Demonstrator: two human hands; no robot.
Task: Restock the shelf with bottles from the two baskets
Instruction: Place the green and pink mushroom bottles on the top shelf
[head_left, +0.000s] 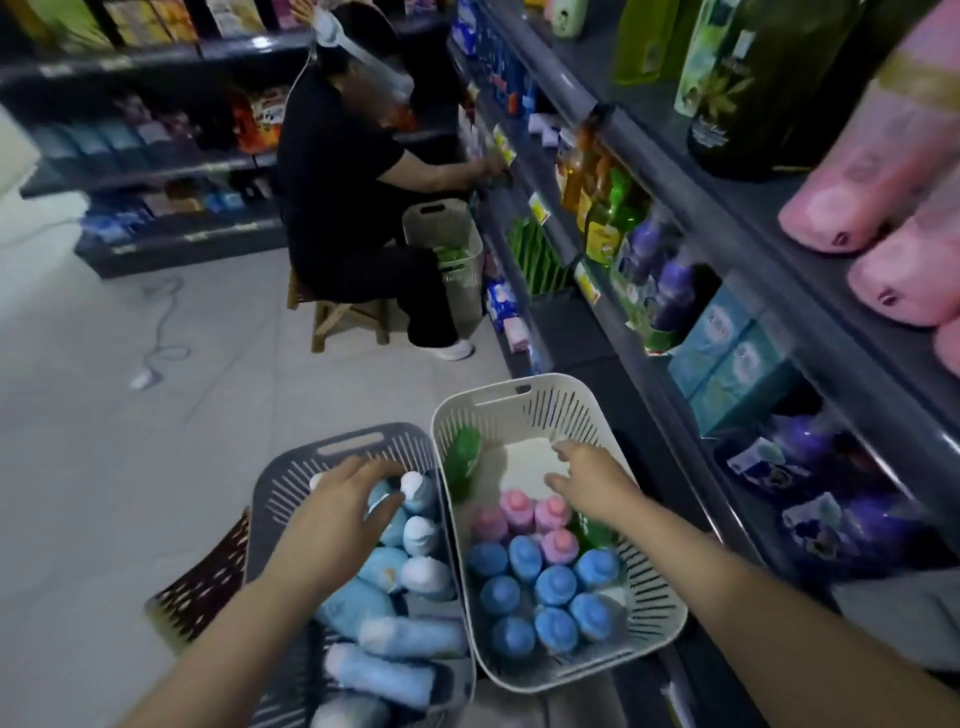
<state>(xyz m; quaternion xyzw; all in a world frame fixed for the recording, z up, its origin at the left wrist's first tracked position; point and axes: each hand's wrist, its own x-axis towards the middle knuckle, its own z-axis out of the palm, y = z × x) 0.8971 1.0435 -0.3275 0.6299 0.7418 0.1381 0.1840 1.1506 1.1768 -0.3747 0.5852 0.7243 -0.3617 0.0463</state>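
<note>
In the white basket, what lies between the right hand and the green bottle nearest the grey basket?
Nothing: bare basket floor separates green bottle from right hand, per head view.
</note>
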